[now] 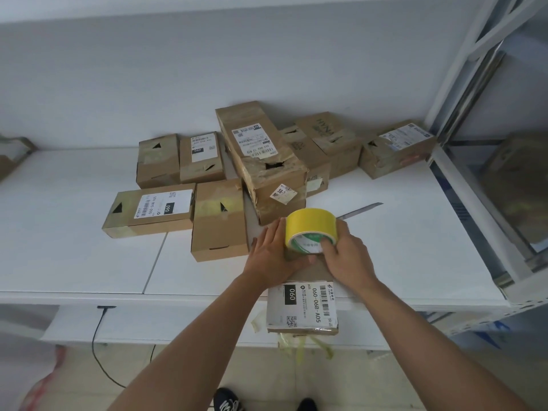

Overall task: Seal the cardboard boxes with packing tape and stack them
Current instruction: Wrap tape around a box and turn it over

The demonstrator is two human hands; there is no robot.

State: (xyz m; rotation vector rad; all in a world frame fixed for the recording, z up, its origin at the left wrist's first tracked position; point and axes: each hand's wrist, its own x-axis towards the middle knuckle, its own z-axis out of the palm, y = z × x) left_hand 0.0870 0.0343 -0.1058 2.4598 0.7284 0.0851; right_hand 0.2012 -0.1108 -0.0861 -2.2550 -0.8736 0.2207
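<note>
From the head view, the box (302, 310) lies on the table (385, 262) with its labelled near end hanging over the front edge, long axis running away from the person toward the wall. The left hand (275, 256) lies flat on its top, fingers straight and together. The right hand (345, 256) grips the yellow tape (310, 229), fingers curled round the roll, which stands on edge on the box. The box looks light and stiff but worn, so best held by its sides.

Both hands cover the far half of the nearest box (302, 307), its label print too small to read, while a left-edge box (13, 155) is cut off.
</note>
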